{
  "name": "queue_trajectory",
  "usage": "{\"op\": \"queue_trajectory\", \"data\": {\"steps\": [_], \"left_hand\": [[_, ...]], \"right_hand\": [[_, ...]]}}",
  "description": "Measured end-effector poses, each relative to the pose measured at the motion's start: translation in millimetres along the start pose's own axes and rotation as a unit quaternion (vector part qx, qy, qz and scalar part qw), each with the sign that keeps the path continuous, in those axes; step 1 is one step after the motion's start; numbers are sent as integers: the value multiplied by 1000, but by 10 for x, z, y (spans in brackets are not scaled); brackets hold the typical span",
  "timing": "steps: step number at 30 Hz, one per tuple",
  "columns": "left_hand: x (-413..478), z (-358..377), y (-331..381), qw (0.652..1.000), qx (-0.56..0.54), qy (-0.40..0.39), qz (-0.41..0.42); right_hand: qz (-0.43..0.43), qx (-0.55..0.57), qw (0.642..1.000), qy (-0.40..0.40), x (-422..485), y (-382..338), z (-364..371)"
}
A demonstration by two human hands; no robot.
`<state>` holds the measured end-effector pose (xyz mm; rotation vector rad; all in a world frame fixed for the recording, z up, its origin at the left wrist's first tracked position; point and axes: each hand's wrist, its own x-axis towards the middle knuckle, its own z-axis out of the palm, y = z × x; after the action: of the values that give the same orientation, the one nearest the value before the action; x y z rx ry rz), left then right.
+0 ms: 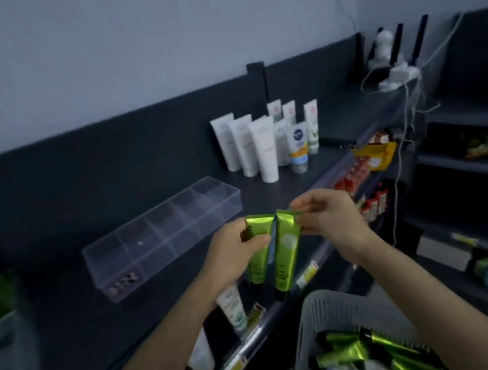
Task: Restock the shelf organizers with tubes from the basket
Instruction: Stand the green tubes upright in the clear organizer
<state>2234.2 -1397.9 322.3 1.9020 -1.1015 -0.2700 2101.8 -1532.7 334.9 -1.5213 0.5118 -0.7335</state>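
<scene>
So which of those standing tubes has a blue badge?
The tube at the group's front right: round blue badge above an orange band. The other tubes look mostly white.

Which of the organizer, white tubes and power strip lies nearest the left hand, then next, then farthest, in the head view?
From the left hand, which grips a green tube:
1. Organizer, just to its left.
2. White tubes, standing farther back, to the right.
3. Power strip, far back right.
</scene>
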Motion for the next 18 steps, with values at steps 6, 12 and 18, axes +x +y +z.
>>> {"op": "queue_trajectory", "data": {"steps": [6, 12, 18], "left_hand": [[-360, -1146, 129, 995, 47, 84, 2], [-894, -2111, 189, 968, 149, 201, -9], [-1391, -2809, -84, 921, 203, 328, -52]], "right_hand": [[-49, 33, 995, -85, -41, -452, 890], [-114, 60, 981, -143, -190, -744, 1856], [-156, 97, 965, -189, -382, -853, 2775]]}}
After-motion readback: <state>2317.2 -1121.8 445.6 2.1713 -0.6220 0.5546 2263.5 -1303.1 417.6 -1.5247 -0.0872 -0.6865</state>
